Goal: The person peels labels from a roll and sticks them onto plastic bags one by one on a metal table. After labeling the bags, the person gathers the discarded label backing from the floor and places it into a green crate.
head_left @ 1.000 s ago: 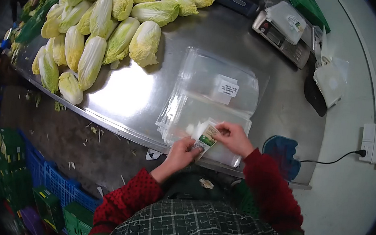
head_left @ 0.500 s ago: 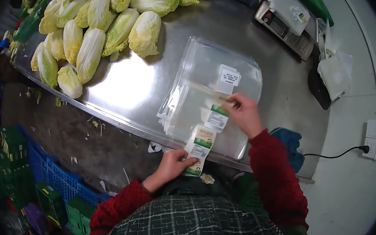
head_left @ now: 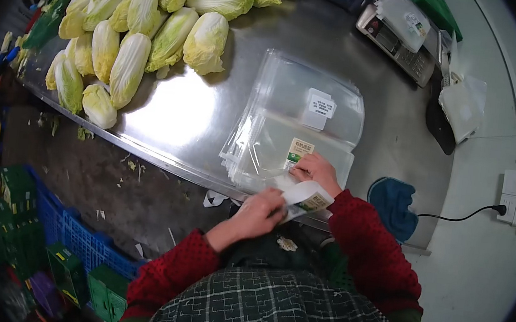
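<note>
Left hand (head_left: 259, 211): fingers curled shut around the label strip (head_left: 305, 200), holding it just off the near edge of the counter (head_left: 174, 121)
Right hand (head_left: 317, 170): fingertips pressed flat on the green-and-white sticker (head_left: 298, 153), gripping nothing, pinning it to the top bag
Bag stack (head_left: 286, 132): clear bags lying flat, near corners hanging right at the counter lip
Slip risk: the slick plastic could slide under that pressing hand, and the sticker may land crooked or wrinkled
Drop risk: strip hangs past the edge, so a loose grip likely sends it down toward the crates (head_left: 72, 254)
Edge: curved steel rim runs close under both wrists, little margin there
Open room: bare shiny steel left of the bags, free for sliding
Far left: cabbages (head_left: 132, 41) piled, well apart from the bags
Far right: scale (head_left: 397, 37) near the wall, clear of the hands
</note>
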The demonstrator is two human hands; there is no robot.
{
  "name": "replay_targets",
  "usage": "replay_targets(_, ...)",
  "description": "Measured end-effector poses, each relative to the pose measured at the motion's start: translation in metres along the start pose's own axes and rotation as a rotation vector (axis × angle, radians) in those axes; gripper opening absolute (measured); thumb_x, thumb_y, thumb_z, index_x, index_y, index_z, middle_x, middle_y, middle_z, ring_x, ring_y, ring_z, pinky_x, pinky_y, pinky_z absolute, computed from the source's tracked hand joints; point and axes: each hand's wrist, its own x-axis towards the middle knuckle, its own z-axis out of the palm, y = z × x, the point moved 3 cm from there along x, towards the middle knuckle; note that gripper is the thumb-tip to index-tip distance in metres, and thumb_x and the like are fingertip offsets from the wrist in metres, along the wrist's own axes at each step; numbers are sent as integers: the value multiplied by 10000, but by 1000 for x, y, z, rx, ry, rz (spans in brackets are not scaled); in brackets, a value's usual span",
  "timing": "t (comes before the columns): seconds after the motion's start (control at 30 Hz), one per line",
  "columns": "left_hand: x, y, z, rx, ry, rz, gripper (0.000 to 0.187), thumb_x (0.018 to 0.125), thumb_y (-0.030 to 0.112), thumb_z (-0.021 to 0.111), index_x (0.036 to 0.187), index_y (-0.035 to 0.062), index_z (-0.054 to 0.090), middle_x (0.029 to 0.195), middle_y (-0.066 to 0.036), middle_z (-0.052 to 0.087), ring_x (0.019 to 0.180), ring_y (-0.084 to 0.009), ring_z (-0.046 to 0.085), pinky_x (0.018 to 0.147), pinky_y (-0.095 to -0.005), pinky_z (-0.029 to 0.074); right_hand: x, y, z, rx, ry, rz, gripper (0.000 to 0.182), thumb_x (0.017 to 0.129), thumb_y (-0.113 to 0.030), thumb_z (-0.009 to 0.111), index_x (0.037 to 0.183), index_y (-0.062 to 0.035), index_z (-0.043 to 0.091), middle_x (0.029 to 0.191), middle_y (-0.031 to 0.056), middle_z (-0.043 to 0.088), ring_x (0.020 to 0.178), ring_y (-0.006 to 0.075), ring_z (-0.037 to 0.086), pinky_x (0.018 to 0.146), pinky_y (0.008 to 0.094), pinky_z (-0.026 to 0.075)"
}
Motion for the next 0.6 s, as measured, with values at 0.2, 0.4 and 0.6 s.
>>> replay_targets(0.2,13,-29,7,-102,153,-291,141,808,130,614,832,2,560,856,-180,569,856,-376,549,736,-455,445,47,-10,-122,281,479,239,94,800,-128,659,828,-44,627,742,84,621,685,178,574,633,311,473)
replay_targets(0.4,16,-28,3,-89,297,-177,148,807,141,636,845,4,597,902,-183,594,902,-354,570,752,-436,448,-6,-31,-45,430,-12,235,164,790,-81,694,931,-2,662,757,55,640,666,91,545,609,248,453)
replay_targets(0.6,20,-1,-21,-156,261,-79,177,820,160,668,837,-11,624,816,-138,643,808,-247,616,707,-356,477,-24,-56,-29,351,38,66,154,797,-149,696,891,-29,674,696,120,638,596,217,616,560,303,473)
